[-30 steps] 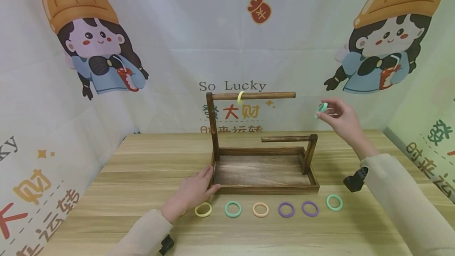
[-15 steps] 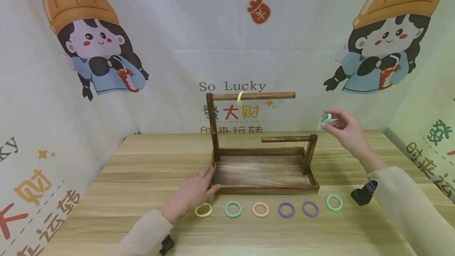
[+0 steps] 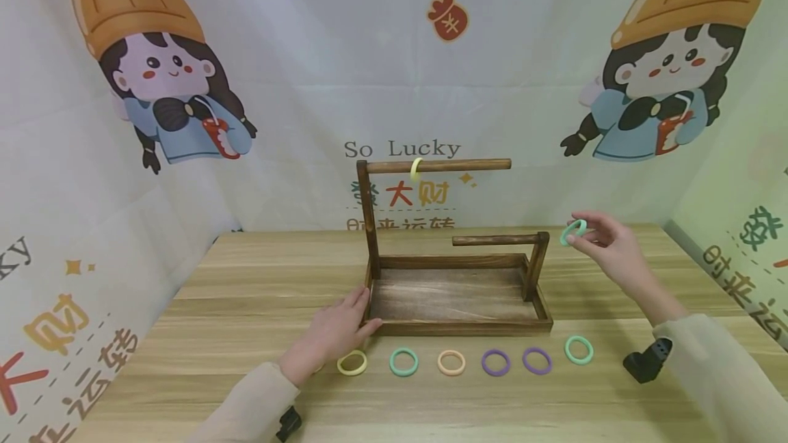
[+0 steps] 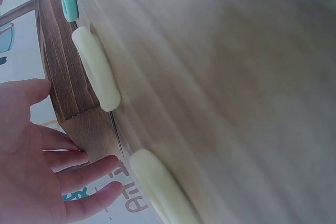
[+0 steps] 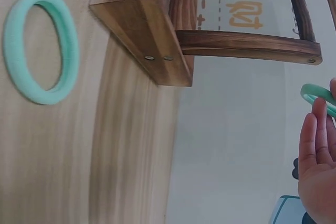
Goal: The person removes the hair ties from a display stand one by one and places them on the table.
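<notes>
My right hand (image 3: pixel 615 251) pinches a mint green ring (image 5: pixel 310 89) between thumb and fingers, in the air just right of the wooden stand's short post. The brown wooden stand (image 3: pixel 462 327) has a tray base, a high bar (image 3: pixel 477 165) and a low bar (image 3: pixel 492 241). A pale yellow ring (image 3: pixel 414 171) hangs on the high bar; nothing hangs on the low one. My left hand (image 3: pixel 332 330) touches the tray's left end, its fingers extended in the left wrist view. Close by that hand lie two pale yellow rings (image 4: pixel 97 69), one mostly hidden behind it in the head view.
Along the tray's front lie a green ring (image 3: pixel 403 374), a peach ring (image 3: pixel 451 374), two purple rings (image 3: pixel 496 374) and a mint ring (image 3: pixel 579 364). A printed cloth (image 3: pixel 308 39) stands behind the wooden table (image 3: pixel 246 292).
My right hand has moved down and a little to the right with the mint green ring, from high bar level to about low bar level. The left hand has stayed put.
</notes>
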Available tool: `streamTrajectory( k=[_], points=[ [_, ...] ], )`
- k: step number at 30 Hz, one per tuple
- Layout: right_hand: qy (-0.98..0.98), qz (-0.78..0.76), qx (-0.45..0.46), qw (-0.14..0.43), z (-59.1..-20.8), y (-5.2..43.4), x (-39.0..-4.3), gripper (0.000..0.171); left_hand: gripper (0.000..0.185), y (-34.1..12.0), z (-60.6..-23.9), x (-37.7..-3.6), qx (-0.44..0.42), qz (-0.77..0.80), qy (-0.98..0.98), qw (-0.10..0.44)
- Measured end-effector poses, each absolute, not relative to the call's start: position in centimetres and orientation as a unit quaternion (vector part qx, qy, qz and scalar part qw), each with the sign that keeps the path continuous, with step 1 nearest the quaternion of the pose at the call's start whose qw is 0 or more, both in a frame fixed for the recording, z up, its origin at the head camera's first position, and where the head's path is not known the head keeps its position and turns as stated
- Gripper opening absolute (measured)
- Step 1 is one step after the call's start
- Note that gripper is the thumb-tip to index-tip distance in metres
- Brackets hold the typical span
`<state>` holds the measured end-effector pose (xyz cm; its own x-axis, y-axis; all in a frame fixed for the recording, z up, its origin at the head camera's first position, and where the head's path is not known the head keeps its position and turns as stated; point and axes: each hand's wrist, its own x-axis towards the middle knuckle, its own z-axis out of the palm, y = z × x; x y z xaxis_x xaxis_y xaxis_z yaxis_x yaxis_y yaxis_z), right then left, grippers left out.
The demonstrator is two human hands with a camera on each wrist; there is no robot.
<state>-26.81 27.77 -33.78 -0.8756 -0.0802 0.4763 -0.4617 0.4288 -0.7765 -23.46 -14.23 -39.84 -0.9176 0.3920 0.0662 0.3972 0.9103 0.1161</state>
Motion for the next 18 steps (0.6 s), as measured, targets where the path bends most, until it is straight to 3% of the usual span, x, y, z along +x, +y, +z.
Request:
streamTrajectory(
  k=[18],
  points=[
    [-0.825, 0.519, 0.159, 0.157, -36.2, 29.8, -24.6, 0.031, 0.065, -14.3, -39.7, -23.4, -0.202, -0.067, -0.977, 0.018]
  ],
)
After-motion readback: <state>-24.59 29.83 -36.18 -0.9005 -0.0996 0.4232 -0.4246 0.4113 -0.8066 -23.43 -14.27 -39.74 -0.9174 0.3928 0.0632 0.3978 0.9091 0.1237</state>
